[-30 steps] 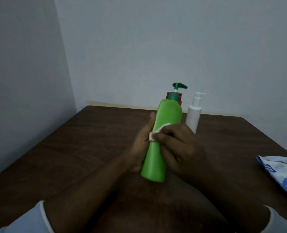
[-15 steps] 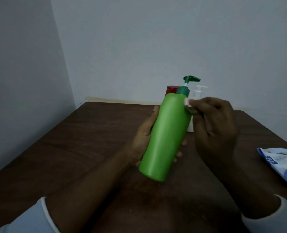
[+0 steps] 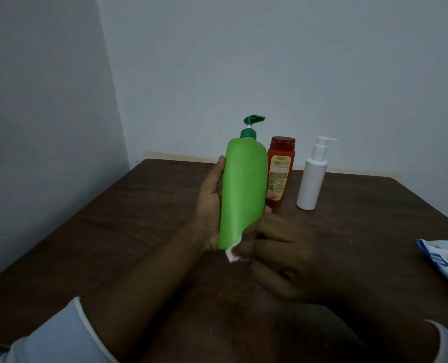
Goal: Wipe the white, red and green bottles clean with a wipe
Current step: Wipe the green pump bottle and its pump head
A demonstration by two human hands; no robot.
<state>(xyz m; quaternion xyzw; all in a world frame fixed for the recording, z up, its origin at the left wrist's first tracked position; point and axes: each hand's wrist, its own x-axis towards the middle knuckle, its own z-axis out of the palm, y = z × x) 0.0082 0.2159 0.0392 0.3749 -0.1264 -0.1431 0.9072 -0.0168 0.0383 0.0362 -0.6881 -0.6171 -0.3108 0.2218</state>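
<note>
wipe (image 3: 232, 254) moved from pump to green bottle (image 3: 241, 192) base | left hand (image 3: 209, 203) grips bottle | right hand (image 3: 283, 255) pinches wipe

The green pump bottle (image 3: 242, 189) looked like smooth, matt plastic with a soft, even sheen and no label on the side facing the camera; its darker green pump head (image 3: 251, 121) was plastic too. The red bottle (image 3: 280, 171) was glossier plastic, with a shiny red cap and a pale printed label that looked like paper or film. The white pump bottle (image 3: 311, 180) had a smooth, matt plastic body. The wipe (image 3: 232, 254) appeared as a soft, crumpled, thin cloth-like scrap. The table (image 3: 118, 231) was dark wood with visible grain and a dull, lightly scuffed finish. The blue-and-white wipes pack (image 3: 445, 260) looked like crinkled, slightly glossy plastic film. The sleeve cuff (image 3: 60, 334) was ribbed knit fabric.
</note>
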